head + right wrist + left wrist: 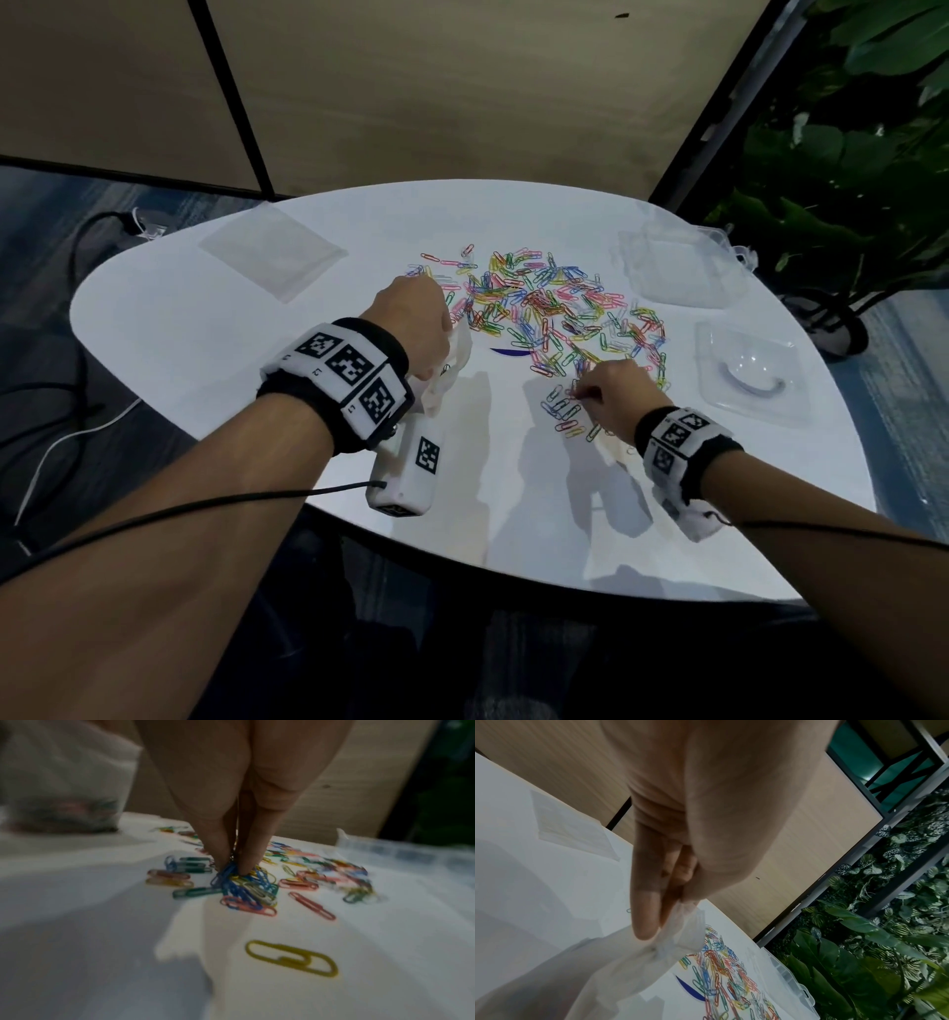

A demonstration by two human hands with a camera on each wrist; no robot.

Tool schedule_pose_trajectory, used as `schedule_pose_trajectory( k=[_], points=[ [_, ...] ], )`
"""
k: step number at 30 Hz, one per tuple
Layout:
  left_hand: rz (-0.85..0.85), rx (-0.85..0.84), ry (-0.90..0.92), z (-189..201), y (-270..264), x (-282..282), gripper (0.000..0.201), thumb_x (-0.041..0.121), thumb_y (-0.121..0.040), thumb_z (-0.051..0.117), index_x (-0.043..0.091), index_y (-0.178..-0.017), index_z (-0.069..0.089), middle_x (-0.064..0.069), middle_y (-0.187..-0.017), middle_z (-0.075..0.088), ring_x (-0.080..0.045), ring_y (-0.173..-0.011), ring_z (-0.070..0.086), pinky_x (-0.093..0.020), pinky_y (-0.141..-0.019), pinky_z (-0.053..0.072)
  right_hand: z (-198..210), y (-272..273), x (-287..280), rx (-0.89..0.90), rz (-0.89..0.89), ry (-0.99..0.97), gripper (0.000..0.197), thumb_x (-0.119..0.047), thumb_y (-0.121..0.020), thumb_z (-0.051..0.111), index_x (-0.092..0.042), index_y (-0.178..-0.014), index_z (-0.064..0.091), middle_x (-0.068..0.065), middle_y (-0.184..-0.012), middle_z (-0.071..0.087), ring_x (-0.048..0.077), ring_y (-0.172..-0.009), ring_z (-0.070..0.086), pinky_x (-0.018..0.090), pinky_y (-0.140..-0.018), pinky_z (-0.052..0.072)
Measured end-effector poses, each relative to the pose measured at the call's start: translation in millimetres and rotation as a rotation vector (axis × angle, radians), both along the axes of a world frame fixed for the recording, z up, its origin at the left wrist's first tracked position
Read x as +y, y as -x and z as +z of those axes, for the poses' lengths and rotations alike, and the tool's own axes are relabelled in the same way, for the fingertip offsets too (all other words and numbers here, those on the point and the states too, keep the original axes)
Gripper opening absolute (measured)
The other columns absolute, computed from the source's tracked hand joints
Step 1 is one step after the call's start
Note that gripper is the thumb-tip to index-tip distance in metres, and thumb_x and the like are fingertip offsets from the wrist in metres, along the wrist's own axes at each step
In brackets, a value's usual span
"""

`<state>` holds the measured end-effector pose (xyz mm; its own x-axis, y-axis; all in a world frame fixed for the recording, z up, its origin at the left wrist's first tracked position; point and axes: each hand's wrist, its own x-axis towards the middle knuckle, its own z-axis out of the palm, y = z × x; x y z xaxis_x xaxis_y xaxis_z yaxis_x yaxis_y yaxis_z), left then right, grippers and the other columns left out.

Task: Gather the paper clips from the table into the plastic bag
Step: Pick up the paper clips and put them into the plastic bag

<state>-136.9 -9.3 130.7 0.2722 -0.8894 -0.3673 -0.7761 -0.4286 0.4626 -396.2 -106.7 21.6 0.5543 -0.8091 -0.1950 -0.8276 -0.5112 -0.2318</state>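
Many coloured paper clips (554, 313) lie scattered across the middle of the white table (257, 349). My left hand (416, 329) pinches the rim of a clear plastic bag (452, 370) left of the pile; the bag (618, 969) hangs below my fingers (647, 914) in the left wrist view. Clips show blurred inside the bag (64, 809) in the right wrist view. My right hand (611, 390) is at the pile's near edge, its fingertips (223, 850) pinching a bunch of blue and yellow clips (241, 882) on the table. A lone yellow clip (293, 958) lies nearer.
A flat clear bag (272, 252) lies at the far left of the table. Clear plastic boxes (683, 267) and a clear tray (750, 370) sit on the right side. A dark blue sliver (508, 353) lies between my hands. Plants (847, 180) stand beyond the right edge.
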Motion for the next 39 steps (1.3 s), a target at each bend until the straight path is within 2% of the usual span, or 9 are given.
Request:
schedule_pose_trajectory(
  k=[3,8,12,19,23,27,31,36,39],
  points=[
    [-0.015,-0.012,-0.012,0,1,0,0.027,-0.005,-0.082,0.06,0.016,-0.093,0.072,-0.009,-0.082,0.074,-0.031,-0.089,0.076,-0.041,-0.085,0.062,15,2,-10,-0.158,-0.324,-0.109,0.009,-0.012,-0.082,0.075,-0.016,-0.09,0.078,-0.002,-0.08,0.069,0.012,-0.076,0.064,0.021,-0.082,0.051],
    [0.008,0.027,-0.006,0,4,-2,0.033,-0.002,-0.084,0.065,0.009,-0.114,0.072,-0.007,-0.079,0.07,-0.03,-0.091,0.074,-0.039,-0.088,0.06,40,-4,-25,-0.643,-0.656,-0.429,0.01,-0.011,-0.075,0.082,-0.016,-0.084,0.078,0.004,-0.083,0.077,0.02,-0.082,0.075,0.031,-0.083,0.058],
    [0.004,0.062,0.003,-1,9,-3,0.035,-0.003,-0.084,0.063,0.009,-0.116,0.072,-0.01,-0.087,0.073,-0.031,-0.093,0.073,-0.04,-0.089,0.06,66,-32,-15,-1.134,-0.669,-0.755,0.018,0.002,-0.08,0.074,0.003,-0.098,0.072,0.014,-0.088,0.074,0.026,-0.085,0.071,0.027,-0.08,0.059],
    [0.101,0.209,0.043,-2,14,-6,0.031,-0.006,-0.091,0.051,0.003,-0.114,0.07,-0.017,-0.077,0.075,-0.029,-0.075,0.077,-0.04,-0.083,0.062,85,-91,23,-1.383,-0.6,-1.077,0.021,0.004,-0.088,0.065,0.009,-0.108,0.063,0.014,-0.091,0.071,0.019,-0.084,0.071,0.02,-0.075,0.058],
    [0.152,0.237,0.102,-2,11,-6,0.029,-0.001,-0.092,0.051,0.005,-0.113,0.069,-0.016,-0.078,0.076,-0.028,-0.07,0.076,-0.039,-0.081,0.063,75,-112,34,-1.325,-0.554,-0.925,0.006,0.003,-0.088,0.066,0.002,-0.093,0.067,0.013,-0.085,0.068,0.017,-0.074,0.07,0.021,-0.076,0.058],
    [0.167,0.24,0.155,0,7,-4,0.025,0.0,-0.092,0.05,0.005,-0.104,0.071,-0.013,-0.073,0.073,-0.028,-0.066,0.076,-0.036,-0.076,0.064,61,-116,40,-0.918,-0.314,-0.435,0.008,-0.007,-0.079,0.077,-0.011,-0.084,0.072,0.008,-0.084,0.073,0.02,-0.074,0.072,0.031,-0.077,0.06],
    [0.156,0.254,0.147,-1,6,-5,0.028,-0.003,-0.09,0.049,0.006,-0.099,0.074,-0.015,-0.074,0.074,-0.026,-0.065,0.075,-0.037,-0.077,0.064,59,-121,38,-0.709,-0.128,-0.195,0.006,-0.014,-0.081,0.072,-0.019,-0.077,0.075,0.003,-0.073,0.073,0.023,-0.072,0.072,0.042,-0.075,0.059],
    [0.137,0.266,0.163,-4,8,-6,0.028,-0.003,-0.092,0.048,0.005,-0.103,0.072,-0.016,-0.08,0.075,-0.027,-0.068,0.077,-0.037,-0.078,0.064,65,-122,38,-0.373,0.075,-0.06,0.027,-0.002,-0.087,0.055,-0.014,-0.097,0.077,0.007,-0.089,0.075,0.023,-0.079,0.064,0.03,-0.079,0.052],
    [0.125,0.236,0.163,-6,8,-6,0.027,-0.002,-0.092,0.049,0.007,-0.101,0.073,-0.011,-0.075,0.074,-0.024,-0.064,0.076,-0.035,-0.076,0.064,67,-120,39,-0.291,0.118,-0.057,0.029,-0.004,-0.088,0.052,-0.015,-0.101,0.076,0.004,-0.084,0.071,0.019,-0.073,0.054,0.024,-0.074,0.044]
  ],
)
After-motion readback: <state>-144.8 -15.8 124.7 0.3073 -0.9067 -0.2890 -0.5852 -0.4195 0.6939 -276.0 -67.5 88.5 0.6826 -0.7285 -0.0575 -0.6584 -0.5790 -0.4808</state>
